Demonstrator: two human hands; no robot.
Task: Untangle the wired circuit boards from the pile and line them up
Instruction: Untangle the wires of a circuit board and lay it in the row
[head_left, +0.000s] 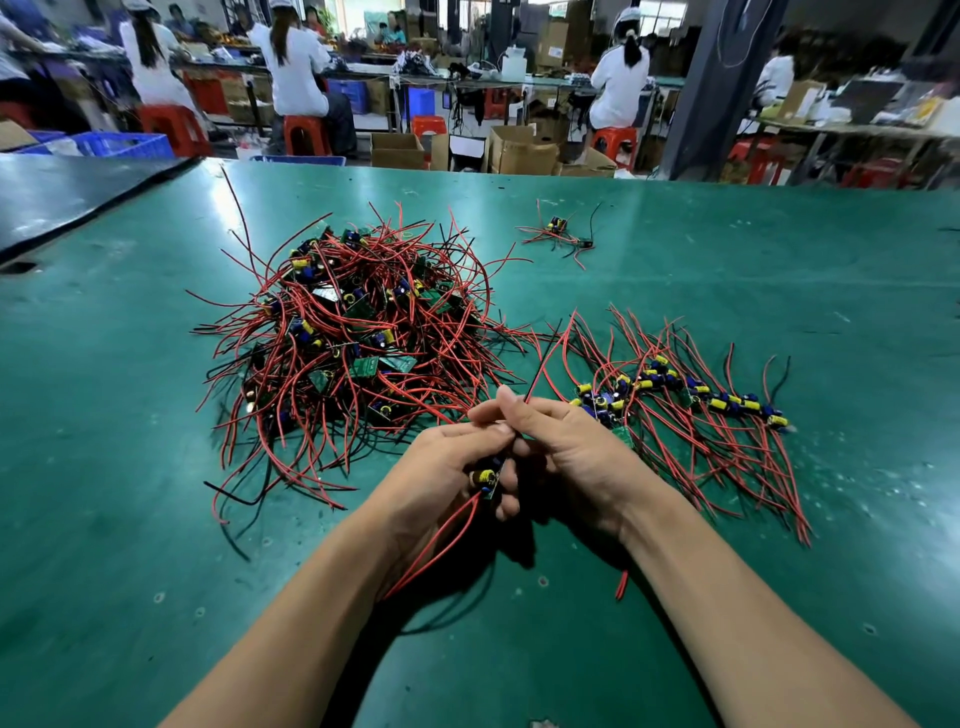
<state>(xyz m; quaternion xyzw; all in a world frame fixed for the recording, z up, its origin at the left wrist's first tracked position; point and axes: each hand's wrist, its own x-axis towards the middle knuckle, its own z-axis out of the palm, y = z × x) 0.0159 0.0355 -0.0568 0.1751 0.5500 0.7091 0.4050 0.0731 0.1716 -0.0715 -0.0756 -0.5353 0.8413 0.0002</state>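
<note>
Hands are meeting low centre, above the table (156, 519). The left hand (447, 467) is curling round one small circuit board (487, 480) with a yellow capacitor, and its red wires (447, 531) are trailing down past the wrist. The right hand (566, 447) is pinching a red lead (540, 372) that is sticking up from the fingertips. The tangled pile (353, 338) of boards and red and black wires is lying just beyond the left hand. The lined-up row (685, 395) is sitting just beyond the right hand, with wires fanning toward the near edge. A stray cluster (561, 234) is lying well apart, farther back. A black mat (78, 192) is covering the far left corner. Print on the boards is too small to read. Behind the table, people in white (293, 67) are sitting on red stools (306, 135) among blue crates (124, 144) and cardboard boxes (522, 153).
</note>
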